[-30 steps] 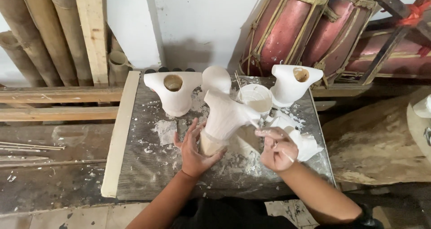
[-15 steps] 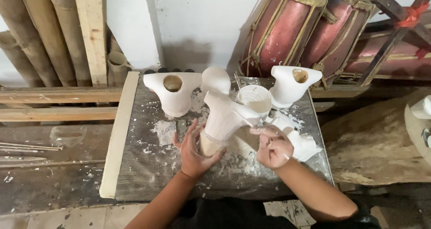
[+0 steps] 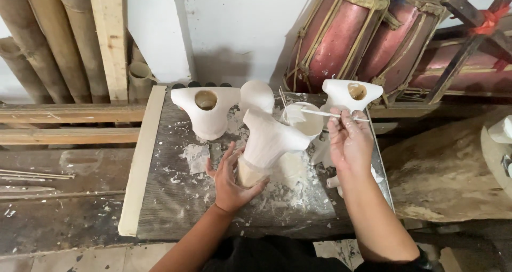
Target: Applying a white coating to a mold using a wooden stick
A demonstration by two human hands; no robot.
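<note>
- White torso-shaped plaster form (image 3: 269, 136) stands upright near the middle of the grey, plaster-spattered work board (image 3: 176, 208), its base ringed by white crumbs and flakes.
- Left hand (image 3: 230, 178) cups the lower part of that form, fingers spread and curled round its base, thumb on the near side.
- Right hand (image 3: 349, 141) is raised to the right of the form, fingertips pinched on a thin white stick (image 3: 330, 113) that lies roughly level and points left toward the small white cup (image 3: 308, 121) just behind the form's shoulder.
- Two more torso forms stand at the back of the board (both with an open round neck hole): one at back left (image 3: 205, 109), one at back right (image 3: 350, 95), just behind the right hand.
- Rounded white piece (image 3: 257, 94) sits between them, just behind the held form.
- Pale wooden plank (image 3: 138, 162) runs along the board's left edge.
- Red drums (image 3: 349, 34) with cord lacing lean against the wall behind, and bamboo poles (image 3: 37, 42) stand at far left.
</note>
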